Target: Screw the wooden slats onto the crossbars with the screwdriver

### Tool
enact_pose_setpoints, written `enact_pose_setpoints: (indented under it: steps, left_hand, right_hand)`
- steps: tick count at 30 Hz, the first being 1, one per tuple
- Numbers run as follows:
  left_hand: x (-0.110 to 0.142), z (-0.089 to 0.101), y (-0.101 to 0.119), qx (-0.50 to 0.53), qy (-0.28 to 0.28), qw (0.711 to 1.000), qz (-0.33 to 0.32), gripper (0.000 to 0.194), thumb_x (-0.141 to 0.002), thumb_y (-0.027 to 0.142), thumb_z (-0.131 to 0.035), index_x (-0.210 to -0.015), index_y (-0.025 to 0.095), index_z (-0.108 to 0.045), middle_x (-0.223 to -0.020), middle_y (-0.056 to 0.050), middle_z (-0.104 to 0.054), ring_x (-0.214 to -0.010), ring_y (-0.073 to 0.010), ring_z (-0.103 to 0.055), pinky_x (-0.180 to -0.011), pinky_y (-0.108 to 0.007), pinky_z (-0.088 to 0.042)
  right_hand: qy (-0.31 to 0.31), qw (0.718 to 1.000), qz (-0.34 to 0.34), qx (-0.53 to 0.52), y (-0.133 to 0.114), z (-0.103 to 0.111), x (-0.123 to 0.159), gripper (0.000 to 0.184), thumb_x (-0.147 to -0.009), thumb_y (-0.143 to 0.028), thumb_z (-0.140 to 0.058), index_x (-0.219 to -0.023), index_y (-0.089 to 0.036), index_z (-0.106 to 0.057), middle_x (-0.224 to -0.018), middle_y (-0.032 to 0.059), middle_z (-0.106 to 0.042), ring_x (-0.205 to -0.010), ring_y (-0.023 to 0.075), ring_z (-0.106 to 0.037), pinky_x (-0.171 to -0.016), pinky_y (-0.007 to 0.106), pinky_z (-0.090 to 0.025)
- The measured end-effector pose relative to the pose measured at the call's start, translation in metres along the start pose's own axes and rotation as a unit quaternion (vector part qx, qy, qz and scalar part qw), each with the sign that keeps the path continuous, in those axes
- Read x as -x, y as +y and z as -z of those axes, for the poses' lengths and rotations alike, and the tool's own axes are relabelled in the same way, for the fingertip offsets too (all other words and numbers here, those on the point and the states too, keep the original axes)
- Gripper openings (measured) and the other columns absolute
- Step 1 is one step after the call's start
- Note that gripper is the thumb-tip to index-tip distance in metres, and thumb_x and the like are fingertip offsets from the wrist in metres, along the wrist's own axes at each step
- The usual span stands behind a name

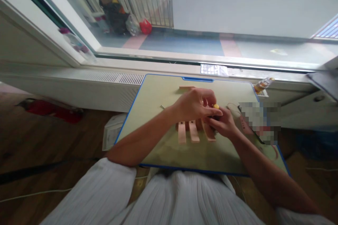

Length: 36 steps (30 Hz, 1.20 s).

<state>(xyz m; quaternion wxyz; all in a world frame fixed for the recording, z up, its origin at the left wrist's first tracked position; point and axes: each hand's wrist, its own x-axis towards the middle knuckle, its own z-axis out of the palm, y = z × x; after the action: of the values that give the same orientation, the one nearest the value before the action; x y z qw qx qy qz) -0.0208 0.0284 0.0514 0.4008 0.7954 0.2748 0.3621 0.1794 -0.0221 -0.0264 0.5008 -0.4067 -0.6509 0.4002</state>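
Observation:
My left hand (196, 103) is closed above the middle of the small table, its fingers curled and thumb pressed close to my right hand. My right hand (224, 123) is also closed, fingers bent around something dark and mostly hidden. A small round yellow piece (216, 106) shows between the two hands; which hand grips it I cannot tell. Just below them lie three pale wooden strips, the left one (182, 133), the middle one (194, 133) and the right one (209, 133). Dark holes show near the tops of the left and middle strips. Brown wood lies behind them, partly covered by my hands.
The pale table top (163, 151) has a blue rim. Another wooden strip (186, 88) lies near its far side, and a small thin metal piece (162, 107) to the left. A blurred-out device stands at the right. A bottle (264, 84) is beyond the far right corner.

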Motion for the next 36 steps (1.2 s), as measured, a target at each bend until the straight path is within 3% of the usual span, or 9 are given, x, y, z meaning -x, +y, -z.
enact_pose_setpoints:
  steps: [8, 11, 15, 23, 27, 30, 32, 33, 36]
  left_hand:
    - [0.002, 0.011, 0.002, -0.016, -0.022, 0.999, -0.017, 0.019, -0.089, 0.033, -0.091, -0.087, 0.016, -0.081, -0.093, -0.006, -0.08, -0.086, -0.0167, -0.071, -0.074, -0.029, -0.054]
    - [0.001, 0.015, -0.002, 0.005, -0.041, 0.999, -0.015, 0.016, -0.09, 0.03, -0.088, -0.092, 0.016, -0.083, -0.098, -0.008, -0.082, -0.092, -0.0188, -0.075, -0.08, -0.03, -0.057]
    - [0.0, 0.02, -0.005, 0.018, -0.066, 0.997, -0.021, 0.015, -0.093, 0.029, -0.085, -0.097, 0.015, -0.085, -0.098, -0.008, -0.083, -0.095, -0.0197, -0.077, -0.087, -0.033, -0.059]
    - [-0.005, 0.025, -0.005, 0.007, -0.116, 0.991, -0.066, 0.019, -0.096, 0.03, -0.084, -0.11, 0.017, -0.089, -0.108, -0.01, -0.087, -0.1, -0.0197, -0.081, -0.092, -0.032, -0.062]
    - [-0.013, 0.04, -0.023, 0.008, -0.077, 0.996, -0.034, 0.047, -0.091, 0.05, -0.093, -0.126, 0.019, -0.088, -0.118, -0.012, -0.089, -0.107, -0.0219, -0.083, -0.098, -0.035, -0.063]
    - [-0.021, 0.058, -0.054, -0.075, 0.017, 0.996, 0.041, 0.052, -0.099, 0.06, -0.083, -0.13, 0.018, -0.087, -0.121, -0.014, -0.088, -0.109, -0.023, -0.083, -0.095, -0.035, -0.063]
    - [-0.026, 0.069, -0.079, -0.171, 0.064, 0.978, 0.101, 0.045, -0.102, 0.058, -0.077, -0.126, 0.021, -0.088, -0.129, -0.013, -0.087, -0.115, -0.0243, -0.081, -0.102, -0.037, -0.063]
    - [-0.028, 0.074, -0.091, -0.192, 0.066, 0.972, 0.119, 0.042, -0.1, 0.054, -0.078, -0.123, 0.021, -0.089, -0.127, -0.013, -0.087, -0.115, -0.0265, -0.081, -0.104, -0.04, -0.062]
    - [-0.035, 0.081, -0.121, -0.254, 0.052, 0.951, 0.17, 0.045, -0.089, 0.049, -0.087, -0.125, 0.022, -0.089, -0.131, -0.014, -0.086, -0.12, -0.0322, -0.079, -0.107, -0.042, -0.061]
  right_hand:
    - [-0.019, 0.998, -0.028, -0.052, -0.007, -0.001, -0.001, 0.032, -0.082, -0.039, -0.098, -0.08, -0.02, -0.073, -0.071, -0.0036, -0.06, -0.063, 0.012, -0.047, -0.06, 0.027, -0.045]
    - [-0.023, 0.996, -0.059, -0.069, -0.007, 0.002, -0.001, 0.034, -0.082, -0.045, -0.098, -0.088, -0.018, -0.079, -0.074, -0.0028, -0.062, -0.063, 0.0113, -0.047, -0.056, 0.025, -0.039]
    - [-0.04, 0.992, -0.096, -0.068, -0.001, 0.009, 0.0, 0.039, -0.081, -0.049, -0.099, -0.094, -0.017, -0.083, -0.066, -0.006, -0.051, -0.059, 0.0097, -0.039, -0.052, 0.024, -0.03]
    - [-0.036, 0.991, -0.099, -0.078, -0.002, 0.006, -0.001, 0.043, -0.077, -0.052, -0.103, -0.084, -0.016, -0.08, -0.069, -0.0033, -0.061, -0.062, 0.0106, -0.048, -0.056, 0.025, -0.039]
    - [0.036, 0.992, -0.062, -0.1, -0.013, 0.004, 0.0, 0.047, -0.077, -0.059, -0.101, -0.094, -0.019, -0.082, -0.082, 0.0022, -0.074, -0.069, 0.0151, -0.062, -0.067, 0.03, -0.053]
    - [0.132, 0.99, -0.046, -0.001, -0.011, 0.024, 0.004, 0.044, -0.087, -0.064, -0.091, -0.09, -0.023, -0.077, -0.076, 0.0009, -0.071, -0.066, 0.016, -0.059, -0.064, 0.03, -0.05]
    - [0.175, 0.967, -0.094, 0.16, -0.003, 0.043, 0.007, 0.053, -0.097, -0.071, -0.074, -0.074, -0.025, -0.06, -0.064, -0.0019, -0.059, -0.06, 0.0155, -0.05, -0.059, 0.03, -0.044]
    - [0.166, 0.939, -0.142, 0.266, 0.002, 0.052, 0.009, 0.057, -0.101, -0.074, -0.062, -0.07, -0.027, -0.052, -0.063, -0.0018, -0.056, -0.06, 0.0162, -0.049, -0.06, 0.03, -0.043]
    - [0.113, 0.9, -0.215, 0.361, 0.014, 0.068, 0.014, 0.048, -0.092, -0.063, -0.072, -0.065, -0.026, -0.058, -0.062, 0.0025, -0.063, -0.065, 0.0206, -0.057, -0.063, 0.033, -0.04]
